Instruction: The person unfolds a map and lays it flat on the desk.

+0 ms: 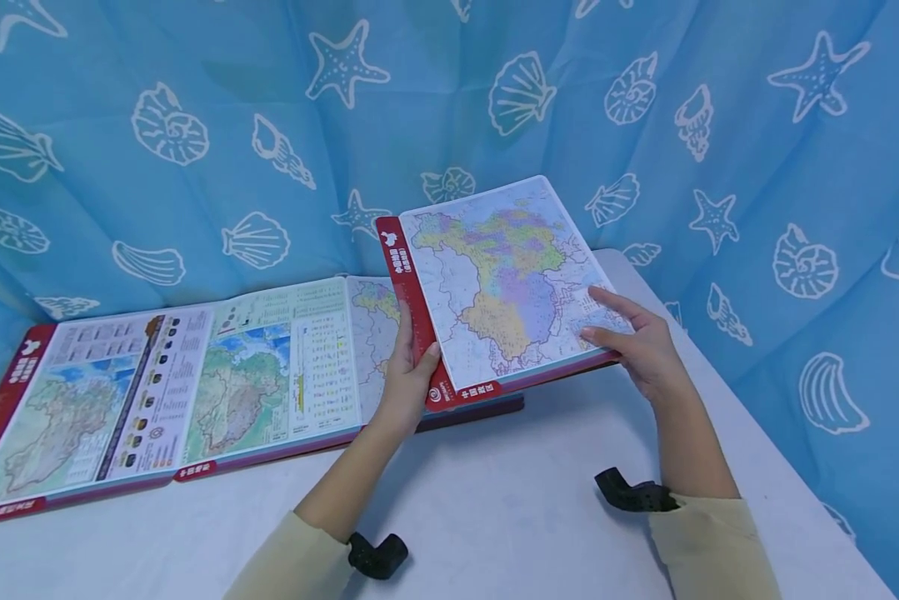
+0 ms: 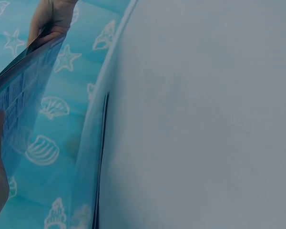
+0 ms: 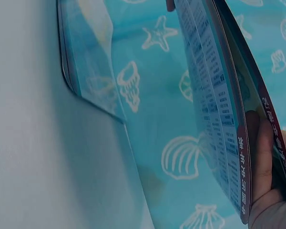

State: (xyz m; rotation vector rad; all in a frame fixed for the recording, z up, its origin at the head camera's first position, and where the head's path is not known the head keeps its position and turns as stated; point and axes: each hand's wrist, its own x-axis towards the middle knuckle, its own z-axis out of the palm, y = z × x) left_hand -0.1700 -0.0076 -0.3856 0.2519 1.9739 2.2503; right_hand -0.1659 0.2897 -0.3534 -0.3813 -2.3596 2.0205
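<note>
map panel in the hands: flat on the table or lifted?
Lifted. Both hands, left hand and right hand, hold the map panel tilted above the table.

Two bare hands, no gloves, rings or watch visible. Left hand (image 1: 402,385), right hand (image 1: 639,350). Both forearms bare up to pale cream-yellow long sleeves (image 1: 292,562), cuffs pushed back, soft knit look. Black strap mount (image 1: 377,555) at left cuff, 6 o'clock in the head view; matching perforated black strap (image 1: 632,493) at right cuff, 5 o'clock.

Red-edged multicoloured map board (image 1: 494,283), white table (image 1: 494,500), blue seashell-patterned curtain (image 1: 194,125).
</note>
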